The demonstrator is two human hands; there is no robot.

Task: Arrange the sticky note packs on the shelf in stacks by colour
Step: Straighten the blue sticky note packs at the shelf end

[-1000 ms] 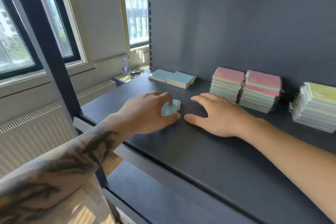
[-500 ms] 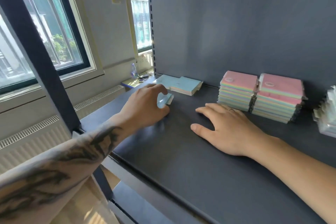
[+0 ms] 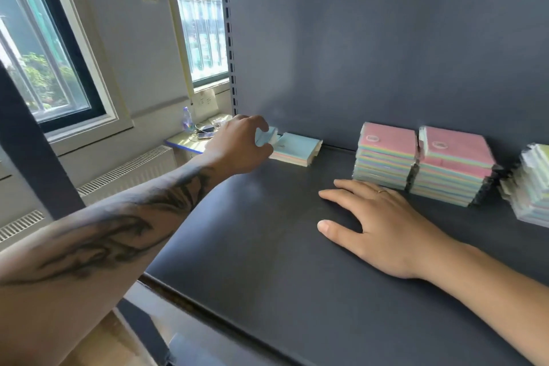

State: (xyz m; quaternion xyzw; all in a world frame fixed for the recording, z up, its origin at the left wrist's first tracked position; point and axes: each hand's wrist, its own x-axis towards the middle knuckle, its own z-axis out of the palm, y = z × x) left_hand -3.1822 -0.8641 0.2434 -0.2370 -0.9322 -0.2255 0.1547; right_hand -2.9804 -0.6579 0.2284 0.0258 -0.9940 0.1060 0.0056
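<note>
The left hand point(image 3: 237, 147) has carried the small blue pack point(image 3: 265, 136) from mid-shelf to the back left corner, fingers pinching it just over the blue packs point(image 3: 298, 147) lying there. The right hand point(image 3: 383, 227) stays flat on the dark shelf point(image 3: 267, 246), fingers spread. Two pink-topped stacks point(image 3: 421, 163) stand against the back panel, a green-topped stack point(image 3: 531, 184) at the right edge. Windows point(image 3: 44, 47) and a radiator point(image 3: 124, 169) lie left.

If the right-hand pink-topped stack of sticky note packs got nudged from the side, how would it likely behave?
The pink-topped stack would probably shear rather than slide whole: its packs are separate layers, already slightly uneven at the edges. It looks unlikely to topple outright, being wider than tall. The neighbouring pink stack sits against it and might brace it leftward.
</note>
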